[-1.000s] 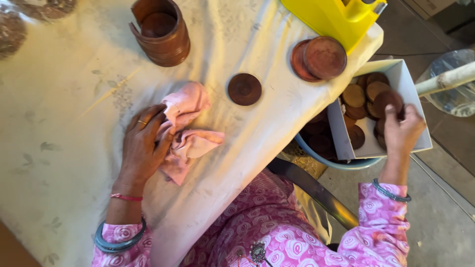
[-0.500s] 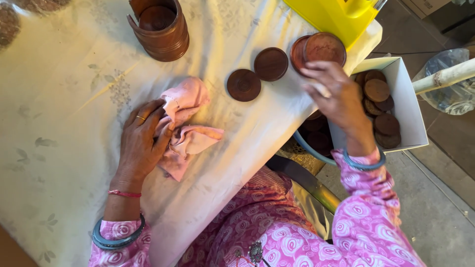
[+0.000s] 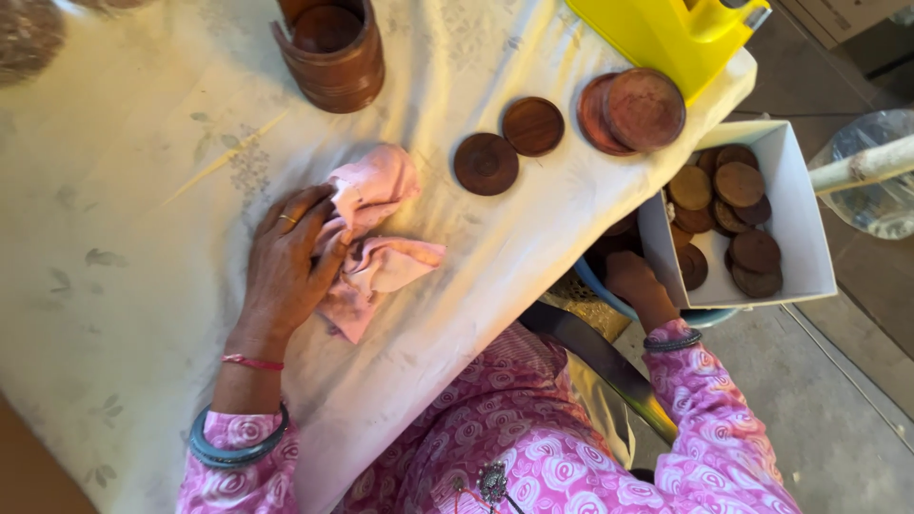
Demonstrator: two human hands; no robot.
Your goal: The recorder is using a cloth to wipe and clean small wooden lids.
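Wooden discs (image 3: 509, 145): 2 loose, 2 stacked (image 3: 633, 111)

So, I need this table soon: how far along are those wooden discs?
Out on the tablecloth: two dark discs and a small stack. In hand: the left hand grips the pink cloth; the right hand reaches down beside the white box. Left: many discs in that box.

Soft, even daylight falls on the pale cloth of the bench (image 3: 143, 190), with faint shadows only. The yellow container (image 3: 666, 33) shows mild glare. Corners blur slightly; the centre stays sharp.
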